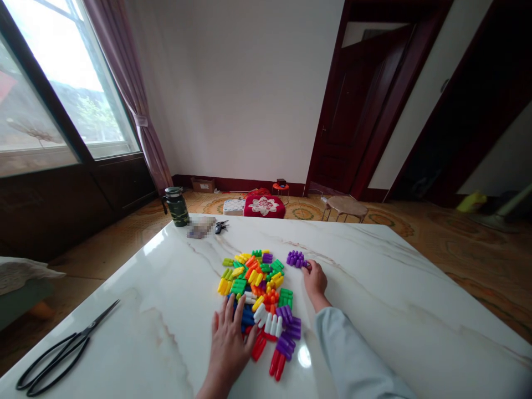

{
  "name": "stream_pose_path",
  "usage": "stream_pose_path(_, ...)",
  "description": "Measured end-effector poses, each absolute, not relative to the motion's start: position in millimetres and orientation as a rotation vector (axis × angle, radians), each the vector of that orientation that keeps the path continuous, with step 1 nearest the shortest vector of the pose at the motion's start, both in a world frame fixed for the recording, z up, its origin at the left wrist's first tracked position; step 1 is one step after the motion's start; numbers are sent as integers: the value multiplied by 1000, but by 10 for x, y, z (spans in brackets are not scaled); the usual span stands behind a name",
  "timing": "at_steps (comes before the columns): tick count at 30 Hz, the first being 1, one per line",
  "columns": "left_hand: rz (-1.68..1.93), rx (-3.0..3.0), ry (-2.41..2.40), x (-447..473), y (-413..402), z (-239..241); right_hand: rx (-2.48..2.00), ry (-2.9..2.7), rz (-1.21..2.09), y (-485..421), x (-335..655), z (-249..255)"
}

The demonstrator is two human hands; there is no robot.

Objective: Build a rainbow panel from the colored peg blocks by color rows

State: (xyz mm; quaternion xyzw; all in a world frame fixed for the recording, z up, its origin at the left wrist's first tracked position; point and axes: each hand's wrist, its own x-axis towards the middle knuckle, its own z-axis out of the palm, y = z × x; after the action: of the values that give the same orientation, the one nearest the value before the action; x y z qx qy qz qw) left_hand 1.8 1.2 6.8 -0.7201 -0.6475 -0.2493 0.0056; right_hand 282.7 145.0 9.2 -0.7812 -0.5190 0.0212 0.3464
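Observation:
A heap of plastic building blocks [261,288] in yellow, green, orange, white, purple and red lies in the middle of the white marble table [394,299]. My left hand [228,343] lies flat with its fingers spread on the near left side of the heap, touching blue and white blocks. Stretched out past the heap, my right hand [315,280] has its fingers closed on a purple block cluster [296,259] that sits apart at the far right of the heap. A light blue sleeve covers my right forearm.
Black scissors [62,349] lie near the table's front left corner. At the far edge stand a dark camouflage flask [177,206], a blurred small object [201,227] and black keys [220,226]. Beyond the table are a red cushion [264,206], a small round stool [346,206] and a dark wooden door.

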Motion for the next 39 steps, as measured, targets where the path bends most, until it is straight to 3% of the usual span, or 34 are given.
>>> stream_pose_path(8, -766, -2260, -2045, 19, -3, 109, -2061, -1360, 42, 1403, 2841, 104)
stream_pose_path(18, -750, -2280, -2097, 34, -16, 189, -1676, -1642, 303, 841, 2661, 89)
stream_pose_path(23, -774, -2289, -2105, 36, -22, 200, -1844, -2099, -20, 282, 3290, 118)
stream_pose_path(26, -807, -2299, -2104, 31, -24, 189, -2098, -2234, -53, 3, 3561, 90)
stream_pose_path(32, -1062, -2321, -2072, -50, 16, 126, -2311, -2038, -188, -111, 3410, -26)
stream_pose_path(39, -1540, -2313, -1877, -249, 79, 98, -2247, -1948, -336, -115, 3321, -110)
